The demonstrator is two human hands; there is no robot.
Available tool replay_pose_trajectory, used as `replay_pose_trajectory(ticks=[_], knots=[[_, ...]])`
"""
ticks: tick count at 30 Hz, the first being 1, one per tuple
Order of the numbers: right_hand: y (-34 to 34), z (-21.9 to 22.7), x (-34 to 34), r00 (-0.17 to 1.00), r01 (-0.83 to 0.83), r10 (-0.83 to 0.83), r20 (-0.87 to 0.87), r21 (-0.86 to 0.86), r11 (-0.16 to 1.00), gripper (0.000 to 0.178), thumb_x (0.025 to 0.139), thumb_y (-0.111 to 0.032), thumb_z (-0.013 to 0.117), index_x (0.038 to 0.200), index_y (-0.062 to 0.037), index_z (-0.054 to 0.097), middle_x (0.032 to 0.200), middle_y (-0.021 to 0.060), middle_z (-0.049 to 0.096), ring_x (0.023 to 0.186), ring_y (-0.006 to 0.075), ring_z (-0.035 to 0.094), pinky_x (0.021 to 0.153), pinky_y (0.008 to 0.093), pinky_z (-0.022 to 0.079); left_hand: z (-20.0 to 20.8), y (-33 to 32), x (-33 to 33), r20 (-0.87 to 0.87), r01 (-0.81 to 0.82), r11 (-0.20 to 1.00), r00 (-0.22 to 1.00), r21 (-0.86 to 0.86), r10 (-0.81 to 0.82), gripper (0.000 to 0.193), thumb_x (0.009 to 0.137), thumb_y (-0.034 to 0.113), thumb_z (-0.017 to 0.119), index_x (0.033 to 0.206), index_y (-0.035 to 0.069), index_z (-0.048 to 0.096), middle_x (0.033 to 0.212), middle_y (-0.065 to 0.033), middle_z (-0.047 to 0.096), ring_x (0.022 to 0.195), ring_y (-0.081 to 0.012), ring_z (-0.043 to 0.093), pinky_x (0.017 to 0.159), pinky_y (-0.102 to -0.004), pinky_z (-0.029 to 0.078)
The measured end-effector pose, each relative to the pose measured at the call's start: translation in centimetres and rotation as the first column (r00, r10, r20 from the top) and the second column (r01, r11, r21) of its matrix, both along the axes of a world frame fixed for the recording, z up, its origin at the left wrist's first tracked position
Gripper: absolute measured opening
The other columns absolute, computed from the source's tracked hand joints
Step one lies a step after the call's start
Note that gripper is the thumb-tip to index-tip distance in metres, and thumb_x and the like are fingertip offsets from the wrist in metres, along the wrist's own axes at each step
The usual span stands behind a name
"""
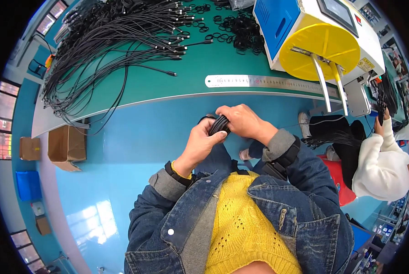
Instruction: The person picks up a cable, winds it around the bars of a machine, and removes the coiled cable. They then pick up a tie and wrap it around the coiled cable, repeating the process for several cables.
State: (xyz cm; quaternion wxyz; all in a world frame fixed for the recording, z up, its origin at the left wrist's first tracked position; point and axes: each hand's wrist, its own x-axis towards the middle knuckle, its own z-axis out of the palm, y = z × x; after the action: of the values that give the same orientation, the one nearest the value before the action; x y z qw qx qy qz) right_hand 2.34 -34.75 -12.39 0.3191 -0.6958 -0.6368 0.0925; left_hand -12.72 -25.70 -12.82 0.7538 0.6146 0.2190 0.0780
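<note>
A coiled black cable [220,125] is held between my two hands, off the front edge of the table. My left hand [200,140] grips the coil from its left side, the thumb pressed along its lower end. From the right, my right hand [244,119] closes its fingers on the coil's upper part. Parts of the loop are hidden behind my fingers, and I cannot tell whether a tie is round it. Beyond my hands lies a steel ruler [268,82] along the table's edge.
Many loose black cables [108,50] spread over the green table [186,84] at the far left. Small black rings [241,32] lie behind the ruler. A winding machine with a yellow disc [318,50] stands far right. Cardboard box [67,147] at left; a seated person [381,164] at right.
</note>
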Motion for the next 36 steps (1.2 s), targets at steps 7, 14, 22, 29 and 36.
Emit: replay_pose_trajectory(ticks=[7, 14, 22, 29, 36], knots=[[-0.1, 2.2, -1.3, 0.965, -0.178, 0.211, 0.158, -0.199, 0.964, 0.027, 0.064, -0.01, 0.062, 0.09, -0.0053, 0.056, 0.067, 0.0164, 0.061, 0.063, 0.0344, 0.061, 0.057, 0.0428, 0.048, 1.8, 0.7, 0.3, -0.154, 0.347, 0.803, 0.87, -0.485, -0.469, 0.017, 0.078, 0.017, 0.066, 0.082, 0.005, 0.054, 0.063, 0.0001, 0.051, 0.057, -0.0088, 0.052, 0.041, -0.0213, 0.037], [1.4, 2.9, -0.5, 0.985, -0.17, 0.164, -0.058, -0.143, 0.975, 0.028, 0.066, -0.011, 0.062, 0.093, -0.0055, 0.058, 0.066, 0.0143, 0.061, 0.064, 0.0331, 0.061, 0.057, 0.0412, 0.048, 1.0, 1.2, 0.7, -0.178, 0.295, 0.915, 0.92, -0.275, -0.35, 0.016, 0.079, 0.018, 0.063, 0.083, 0.007, 0.052, 0.063, -0.0008, 0.049, 0.053, -0.0074, 0.047, 0.04, -0.0209, 0.034], [5.2, 4.5, 8.0, 0.887, 0.395, -0.429, 0.172, 0.199, 0.897, 0.016, 0.077, -0.011, 0.056, 0.091, -0.0046, 0.062, 0.081, 0.0147, 0.061, 0.07, 0.0293, 0.06, 0.062, 0.0364, 0.048, 1.5, 3.7, 2.0, 0.048, -0.054, 0.843, 0.994, -0.535, 0.094, 0.011, 0.081, 0.014, 0.061, 0.078, 0.008, 0.052, 0.066, -0.0003, 0.05, 0.054, -0.0088, 0.046, 0.048, -0.0221, 0.038], [7.8, 1.4, 13.1, 0.778, 0.609, -0.615, 0.127, 0.086, 0.788, 0.013, 0.078, -0.015, 0.06, 0.083, -0.0035, 0.059, 0.071, 0.0075, 0.057, 0.066, 0.0217, 0.058, 0.058, 0.0346, 0.046, 2.3, 4.5, 2.9, 0.115, -0.013, 0.906, 0.991, -0.423, 0.068, 0.01, 0.083, 0.014, 0.057, 0.08, 0.007, 0.05, 0.069, -0.0015, 0.048, 0.063, -0.0105, 0.047, 0.054, -0.0249, 0.04], [2.7, 5.0, 5.7, -0.009, 0.145, 0.01, -1.0, 0.009, 0.989, 0.015, 0.086, -0.02, 0.059, 0.08, -0.0058, 0.057, 0.064, -0.0037, 0.044, 0.052, 0.0035, 0.036, 0.044, 0.0198, 0.03, 2.6, 4.1, 3.9, 0.197, -0.033, 0.876, 0.97, -0.48, 0.144, 0.009, 0.084, 0.013, 0.057, 0.083, 0.007, 0.051, 0.071, -0.0009, 0.048, 0.063, -0.0105, 0.046, 0.056, -0.0256, 0.04]])
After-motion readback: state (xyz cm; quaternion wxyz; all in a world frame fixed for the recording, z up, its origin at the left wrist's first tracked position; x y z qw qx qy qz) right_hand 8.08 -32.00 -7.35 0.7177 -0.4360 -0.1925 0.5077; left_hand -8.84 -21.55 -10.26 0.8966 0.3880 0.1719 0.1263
